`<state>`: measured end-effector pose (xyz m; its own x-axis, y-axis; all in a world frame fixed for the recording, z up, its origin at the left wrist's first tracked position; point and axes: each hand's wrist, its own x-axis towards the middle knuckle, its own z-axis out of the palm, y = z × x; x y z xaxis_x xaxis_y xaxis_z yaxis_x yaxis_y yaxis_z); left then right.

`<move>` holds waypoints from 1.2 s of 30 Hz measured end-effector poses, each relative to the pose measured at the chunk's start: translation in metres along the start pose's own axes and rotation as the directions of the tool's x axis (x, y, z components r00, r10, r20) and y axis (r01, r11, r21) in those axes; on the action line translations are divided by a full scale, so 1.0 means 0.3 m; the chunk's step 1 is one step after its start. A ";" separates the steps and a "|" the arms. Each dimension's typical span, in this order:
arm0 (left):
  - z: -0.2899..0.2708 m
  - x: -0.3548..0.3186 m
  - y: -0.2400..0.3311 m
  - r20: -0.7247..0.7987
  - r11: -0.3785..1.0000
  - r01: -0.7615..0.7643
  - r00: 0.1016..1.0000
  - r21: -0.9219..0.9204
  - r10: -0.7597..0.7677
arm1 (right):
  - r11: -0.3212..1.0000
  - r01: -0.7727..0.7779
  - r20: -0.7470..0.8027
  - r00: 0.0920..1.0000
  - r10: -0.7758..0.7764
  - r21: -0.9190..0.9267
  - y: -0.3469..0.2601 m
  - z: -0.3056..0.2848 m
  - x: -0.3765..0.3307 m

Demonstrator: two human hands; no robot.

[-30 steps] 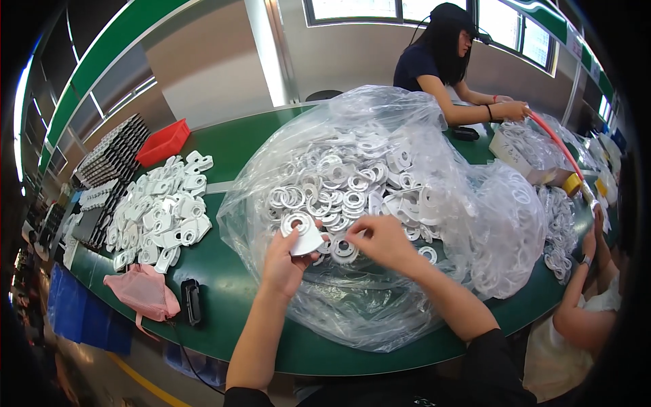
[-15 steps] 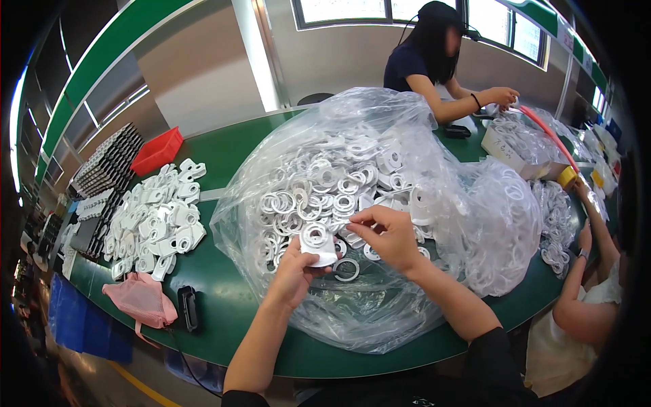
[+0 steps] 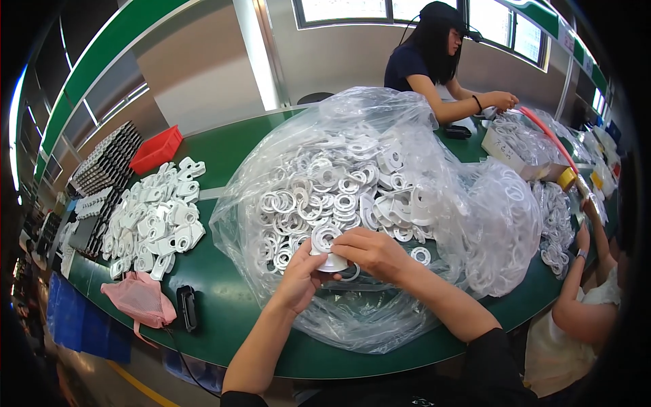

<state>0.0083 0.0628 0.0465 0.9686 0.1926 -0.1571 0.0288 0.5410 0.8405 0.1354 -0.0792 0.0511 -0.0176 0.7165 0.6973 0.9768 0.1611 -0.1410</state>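
Observation:
My left hand (image 3: 298, 277) is closed around a white plastic part (image 3: 327, 237) with a raised round ring and a flared lower edge. Its thumb lies along the near side of the part. The fingers of my right hand (image 3: 374, 252) are pinched together against the part's right side, by the ring; their tips and anything small between them are hidden. Both hands are above an open clear plastic bag (image 3: 359, 305) spread on the green table. A heap of white rings and flat ringed pieces (image 3: 346, 186) lies in the bag, just beyond my hands.
White plastic parts (image 3: 159, 220) are piled at left, beside stacked dark trays (image 3: 105, 163) and a red bin (image 3: 156, 149). A pink mesh pouch (image 3: 140, 298) and black case (image 3: 186, 307) lie nearer. Another filled bag (image 3: 505, 224) stands at right. Two people work at the table (image 3: 224, 342).
My right hand has moved left and down onto the white plastic part. My left hand has shifted slightly right with it. A co-worker at the far side has moved slightly.

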 end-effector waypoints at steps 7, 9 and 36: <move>-0.005 0.011 -0.028 -0.054 0.994 -0.061 0.996 0.095 0.067 | 0.994 0.027 0.093 0.996 -0.017 -0.102 -0.016 0.003 0.004; -0.004 0.015 -0.032 -0.064 0.993 -0.074 0.995 0.095 0.080 | 0.994 0.027 0.077 0.997 -0.018 -0.111 -0.030 0.008 0.010; 0.015 0.011 -0.050 0.130 0.362 -0.273 0.918 0.891 0.374 | 0.820 -0.492 0.284 0.863 0.418 0.291 0.004 -0.036 0.006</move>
<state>0.0122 0.0516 0.0356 0.9323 0.2730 0.2372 -0.0343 -0.5860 0.8096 0.1390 -0.0851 0.0597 0.3323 0.8783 0.3437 0.7480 -0.0234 -0.6632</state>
